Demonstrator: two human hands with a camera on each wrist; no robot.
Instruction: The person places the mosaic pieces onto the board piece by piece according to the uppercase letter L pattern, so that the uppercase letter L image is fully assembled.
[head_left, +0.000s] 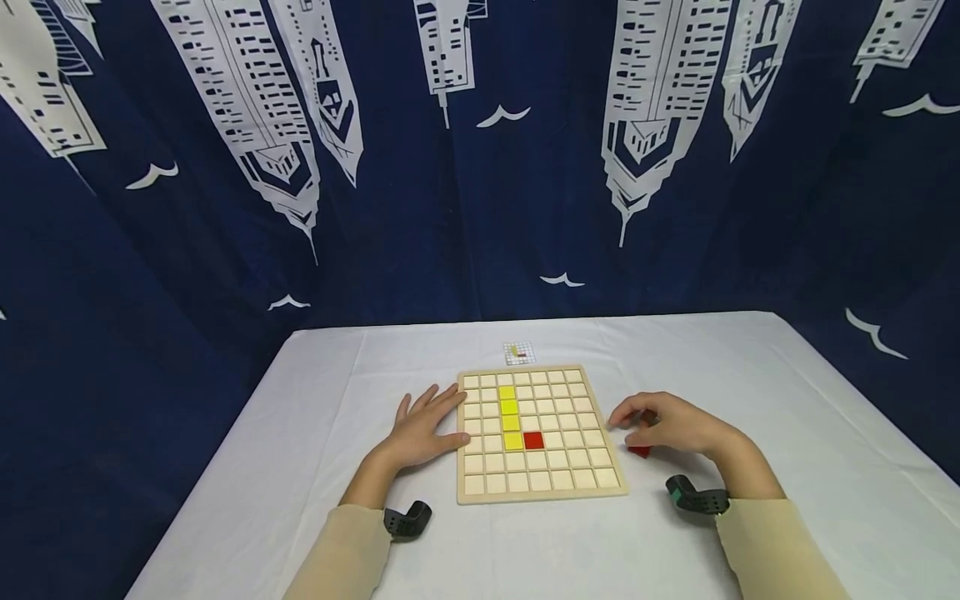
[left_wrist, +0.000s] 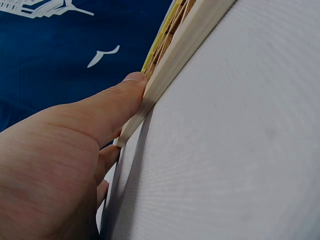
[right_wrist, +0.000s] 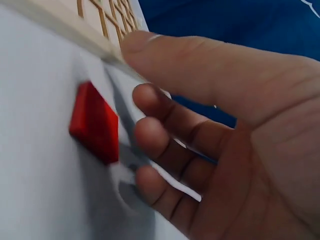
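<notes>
A square wooden grid board [head_left: 540,498] with cream cells lies on the table. Several yellow tiles [head_left: 510,422] form a column on it, and a red tile [head_left: 533,440] sits right of the lowest one. My left hand [head_left: 420,433] rests with spread fingers at the board's left edge, thumb touching the rim [left_wrist: 165,75]. Off the board's right side hovers my right hand [head_left: 675,423], fingers loosely bent. A loose red tile [right_wrist: 95,122] lies on the cloth beside its fingertips, apart from them. Another reddish patch shows between thumb and fingers; whether it is held is unclear.
A small printed pattern card [head_left: 519,353] lies behind the board. White cloth covers the table [head_left: 375,375], and a dark blue curtain [head_left: 480,208] with white buildings hangs behind it. Each wrist wears a black band, the left one [head_left: 407,521] and the right one [head_left: 697,497].
</notes>
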